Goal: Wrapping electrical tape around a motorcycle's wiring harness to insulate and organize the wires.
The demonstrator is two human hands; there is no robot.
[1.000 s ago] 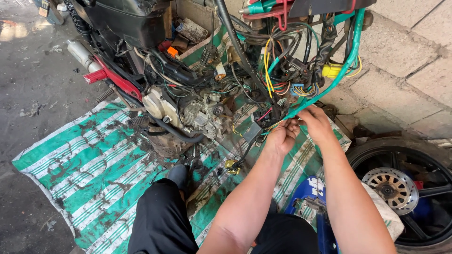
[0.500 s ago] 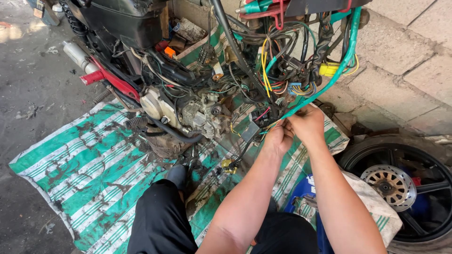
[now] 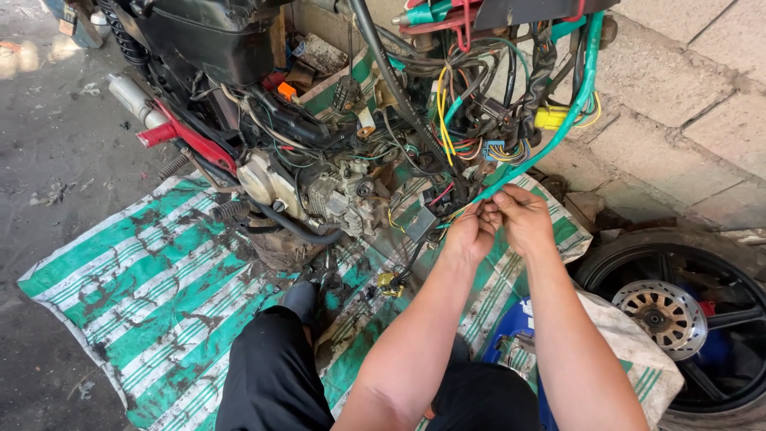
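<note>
Stripped motorcycle (image 3: pixel 319 160) standing on a green-and-white striped mat (image 3: pixel 144 295), panels off, engine (image 3: pixel 319 191) and frame bare. Loose wheel (image 3: pixel 678 319) lying to the right against the paving. Black trouser legs at the bottom edge, folded close to the mat.

Tangle of loom (image 3: pixel 471 120) hanging from the upper frame: yellow, red, blue and black leads, a yellow plug (image 3: pixel 550 118), and a long green sleeve (image 3: pixel 558 136) slanting down from the top right to the hands.

Judged as wiring work, at the stage of joining or sorting leads at the low end of that green sleeve, just right of the engine and below the loom. Next move, by the look of it, calls for a steady pinch, a little slack drawn from the sleeve, and care not to snag the neighbouring leads.

Left hand (image 3: pixel 471 233) and right hand (image 3: pixel 523 217) raised side by side, knuckles touching. Both closed to a narrow pinch, fingertips (image 3: pixel 488 214) meeting on thin wires (image 3: pixel 479 204) where the sleeve ends. Nothing else held. Cannot tell whether the wires are bare, twisted or plugged: too small and half hidden by the fingers.
</note>
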